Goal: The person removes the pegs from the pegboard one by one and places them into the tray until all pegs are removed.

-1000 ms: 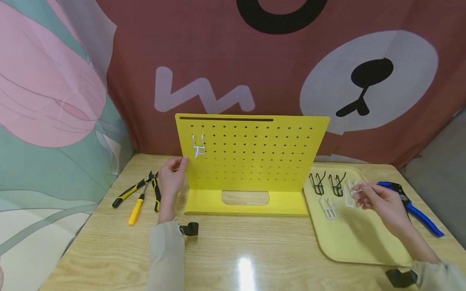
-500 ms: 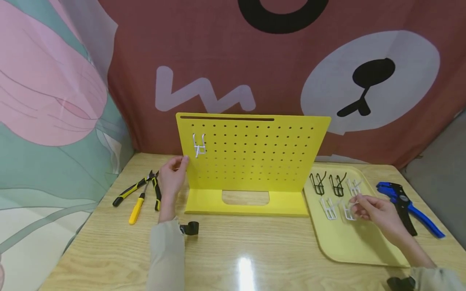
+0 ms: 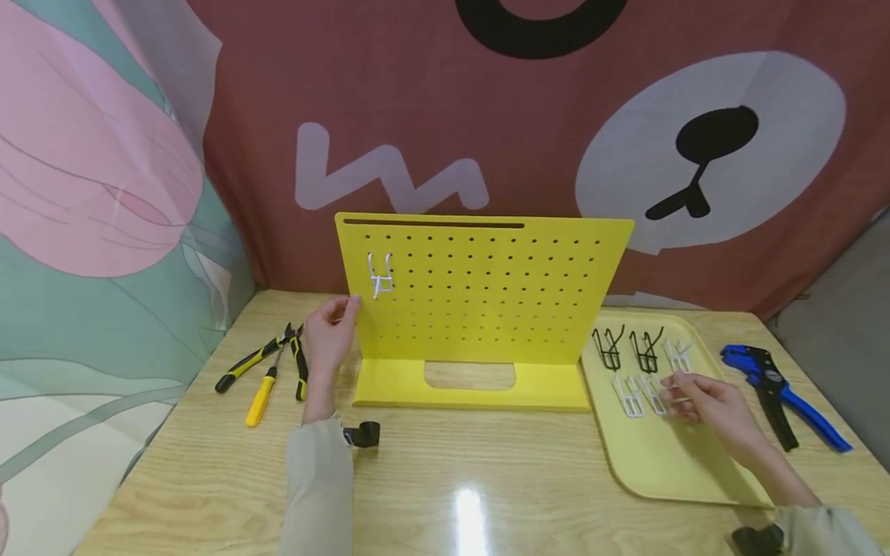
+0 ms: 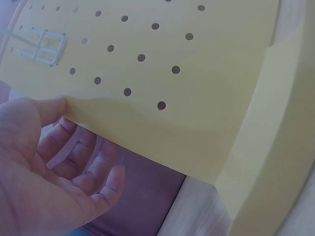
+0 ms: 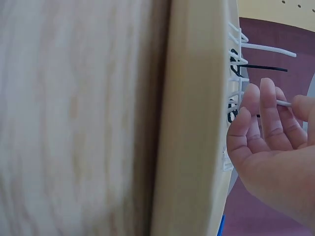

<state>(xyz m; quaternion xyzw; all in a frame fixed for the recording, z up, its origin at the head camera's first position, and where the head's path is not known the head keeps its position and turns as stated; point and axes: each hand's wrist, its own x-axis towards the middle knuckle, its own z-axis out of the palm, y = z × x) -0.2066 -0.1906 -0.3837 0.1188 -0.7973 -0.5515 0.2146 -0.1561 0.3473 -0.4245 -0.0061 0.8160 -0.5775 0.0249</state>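
Observation:
My left hand (image 3: 330,337) pinches the left edge of an upright yellow pegboard (image 3: 480,309), thumb on the front and fingers behind, as the left wrist view shows. A white wire hook (image 3: 381,275) hangs at the board's upper left. Over the pale yellow tray (image 3: 667,463), my right hand (image 3: 712,409) pinches the prong of another white wire hook (image 3: 653,395). That hook stands close beside a second white hook (image 3: 629,398); whether its base touches the tray I cannot tell. Behind them are two black wire hooks (image 3: 607,349) and a further white hook (image 3: 677,355).
Left of the board lie black-and-yellow pliers (image 3: 246,363) and a yellow-handled screwdriver (image 3: 260,400). A blue-and-black hand tool (image 3: 772,378), resembling a wire stripper, lies right of the tray. A printed cloth (image 3: 417,93) hangs behind the wooden table (image 3: 417,479).
My right hand has moved the white hook left and toward me, from near the back white hook to beside the front one. The left hand keeps its hold on the board.

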